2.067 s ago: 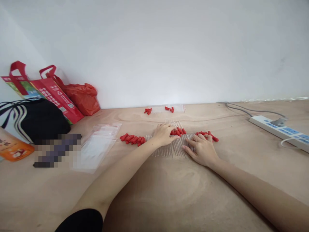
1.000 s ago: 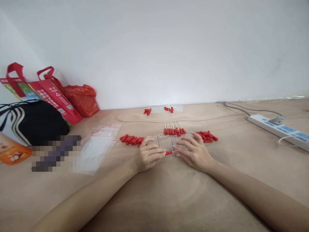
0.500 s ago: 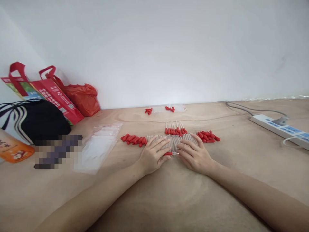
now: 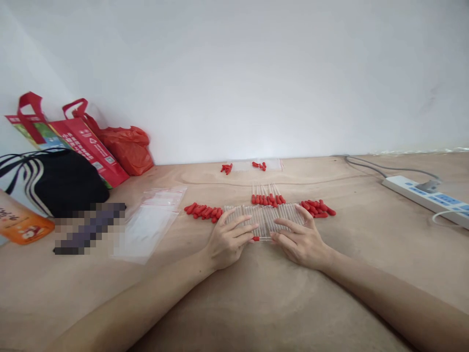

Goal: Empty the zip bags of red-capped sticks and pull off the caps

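Note:
My left hand (image 4: 230,239) pinches a red rubber bulb (image 4: 256,239), mostly covered by the fingers. From the bulb a clear glass dropper tube (image 4: 266,239) runs sideways to my right hand (image 4: 302,242), whose thumb and fingers close on its other end. Both hands rest over a row of clear glass tubes (image 4: 262,220) lying side by side. Behind the row lie several droppers with red bulbs (image 4: 266,199), their thin tips pointing away. A pile of loose red bulbs (image 4: 203,211) sits left of my left hand, another pile of red bulbs (image 4: 318,209) right of my right hand.
Clear plastic bags (image 4: 146,225) lie flat on the wooden table (image 4: 234,303) at left. Beyond them are a black drawstring bag (image 4: 69,183), red bags (image 4: 126,149) and an orange pouch (image 4: 27,225). A power strip (image 4: 428,198) with cables stands right. More red bulbs (image 4: 259,165) lie near the wall.
My hands and the dropper between them have come slightly nearer to me. Less of the red bulb shows past my left fingers, and more of the tube row is visible. The view has shifted slightly.

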`<state>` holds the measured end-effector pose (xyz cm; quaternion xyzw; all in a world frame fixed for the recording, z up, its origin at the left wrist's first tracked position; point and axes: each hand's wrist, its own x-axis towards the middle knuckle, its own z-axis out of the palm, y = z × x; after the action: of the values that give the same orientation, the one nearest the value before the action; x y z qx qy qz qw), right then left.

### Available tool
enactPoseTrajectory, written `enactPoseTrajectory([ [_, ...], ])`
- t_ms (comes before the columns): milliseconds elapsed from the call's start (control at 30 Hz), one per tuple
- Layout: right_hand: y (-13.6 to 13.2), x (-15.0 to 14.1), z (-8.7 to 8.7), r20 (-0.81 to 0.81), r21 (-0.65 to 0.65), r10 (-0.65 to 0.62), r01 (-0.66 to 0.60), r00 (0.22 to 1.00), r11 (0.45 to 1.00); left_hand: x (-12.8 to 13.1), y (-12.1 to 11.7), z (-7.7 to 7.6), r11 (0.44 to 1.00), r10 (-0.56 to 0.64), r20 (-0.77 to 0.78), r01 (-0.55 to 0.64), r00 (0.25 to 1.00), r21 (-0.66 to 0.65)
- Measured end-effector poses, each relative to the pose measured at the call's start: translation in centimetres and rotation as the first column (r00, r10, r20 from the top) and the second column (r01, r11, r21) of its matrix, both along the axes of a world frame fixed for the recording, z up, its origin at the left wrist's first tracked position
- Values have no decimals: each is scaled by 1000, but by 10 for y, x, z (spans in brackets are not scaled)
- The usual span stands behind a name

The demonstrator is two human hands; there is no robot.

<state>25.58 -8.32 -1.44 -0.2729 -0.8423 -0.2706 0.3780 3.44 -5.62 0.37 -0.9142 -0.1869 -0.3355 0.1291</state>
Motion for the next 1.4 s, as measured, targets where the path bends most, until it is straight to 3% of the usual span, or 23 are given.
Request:
enactPoseTrajectory([
  [200, 2, 14, 3, -71, -74, -108, 103, 992, 992, -17, 2, 0, 998, 66, 71, -65, 995, -23],
  [367, 8, 20, 6, -182, -112, -285, 268, 941, 957, -34, 11, 6, 962, 260, 252, -230, 932, -145],
  [533, 12, 16, 3, -190, -160, -429, 404, 883, 901, -66, 37, 16, 844, 531, 275, -470, 802, -259],
  [633, 14, 14, 0, -131, -190, -489, 462, 863, 866, -86, 49, 21, 721, 667, 208, -551, 715, -420],
  [733, 15, 12, -2, -70, -228, -491, 466, 868, 855, -93, 51, 25, 614, 732, 134, -562, 668, -554],
  [833, 14, 9, -2, -17, -279, -470, 447, 882, 850, -92, 48, 27, 566, 741, 24, -605, 671, -560],
  [967, 11, 7, 0, 10, -313, -454, 434, 891, 845, -91, 48, 27, 543, 744, -52, -648, 666, -534],
  [1167, 9, 6, 4, 48, -333, -432, 422, 901, 843, -97, 50, 27, 528, 761, -28, -644, 648, -553],
  [1333, 7, 6, 6, 79, -369, -414, 412, 907, 833, -100, 52, 29, 566, 798, 41, -725, 601, -393],
  [1400, 8, 6, 5, 72, -360, -412, 409, 908, 839, -94, 54, 30, 600, 784, 68, -724, 618, -340],
])
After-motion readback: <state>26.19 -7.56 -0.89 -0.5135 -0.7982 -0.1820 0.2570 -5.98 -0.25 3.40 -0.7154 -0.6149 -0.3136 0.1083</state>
